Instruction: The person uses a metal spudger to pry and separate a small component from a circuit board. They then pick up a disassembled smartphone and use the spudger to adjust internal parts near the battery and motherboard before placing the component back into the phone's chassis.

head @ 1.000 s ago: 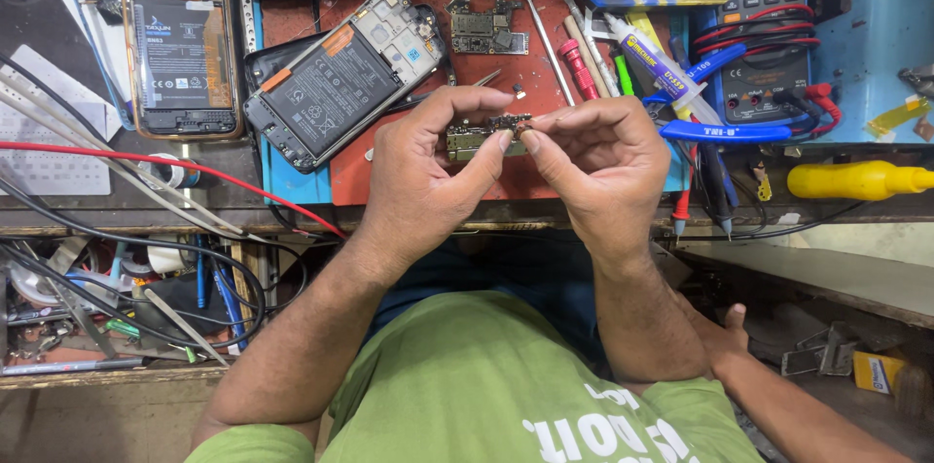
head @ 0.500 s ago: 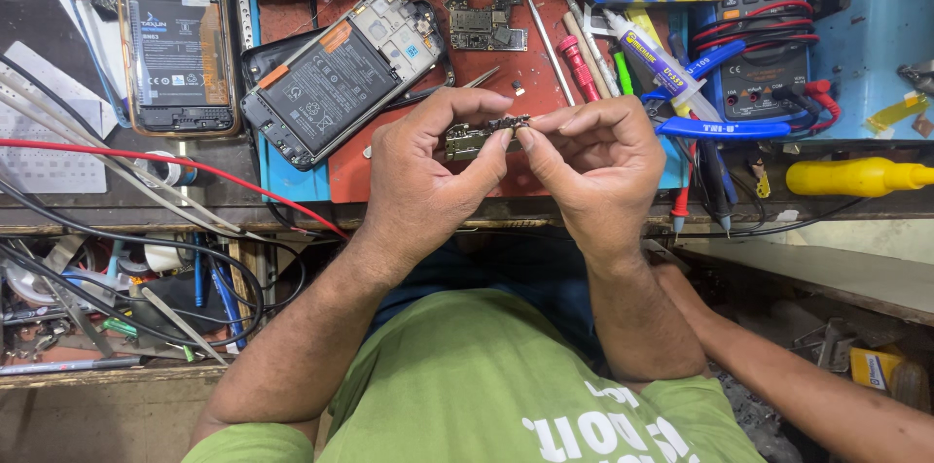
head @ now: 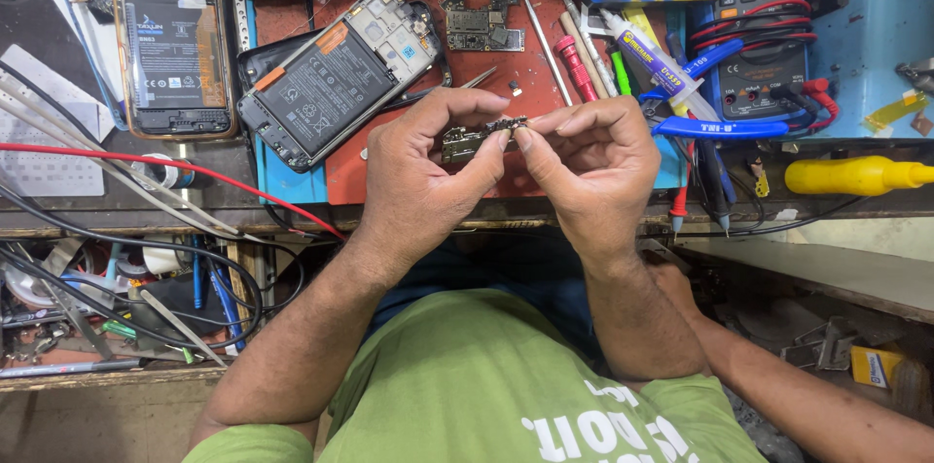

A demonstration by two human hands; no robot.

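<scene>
While both hands meet above the red mat (head: 370, 171), a small circuit board (head: 467, 140) sits pinched between them, just toward the person from the opened phone (head: 326, 84) lying on that mat. The left hand (head: 423, 181) closes on the board's left end with thumb and forefinger; the right hand (head: 589, 166) pinches the right end, fingers curled shut around it. Its long axis runs left to right, slightly raised toward the right hand, so neither hand is nearer: each holds one end. Beyond the mat's far edge lie tweezers (head: 540, 30), and to its right a glue tube (head: 657, 64) and blue-handled pliers (head: 720, 123) rest on the table (head: 146, 210).
</scene>
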